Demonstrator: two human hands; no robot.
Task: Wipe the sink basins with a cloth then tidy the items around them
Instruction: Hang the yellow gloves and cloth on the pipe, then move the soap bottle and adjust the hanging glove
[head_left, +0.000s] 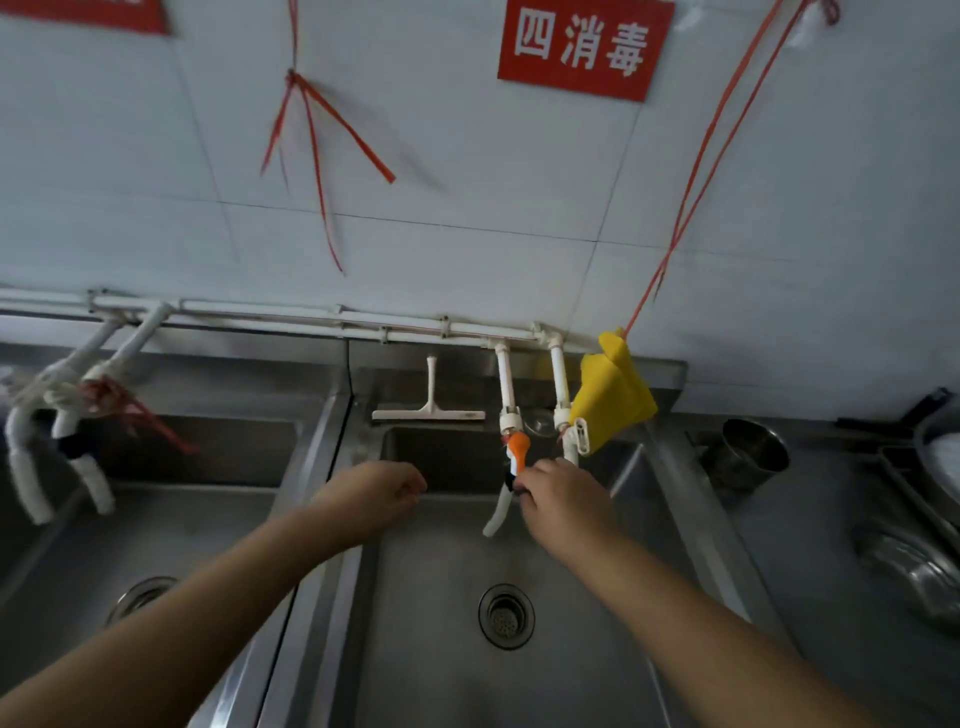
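Note:
Two steel sink basins lie below me, the left basin (171, 525) and the right basin (587, 649) with its round drain (506, 616). A yellow cloth (613, 400) hangs from a red string over the right basin's back corner. My right hand (561, 501) is closed around the lower end of the orange-handled tap (517, 452) above the right basin. My left hand (379, 491) hovers curled over the divider between the basins, holding nothing that I can see.
A white squeegee (429, 410) leans on the ledge behind the right basin. Wrapped white taps (62, 436) hang over the left basin. A steel cup (750, 457) and stacked steel dishes (919, 571) stand on the right counter. Red strings hang down the tiled wall.

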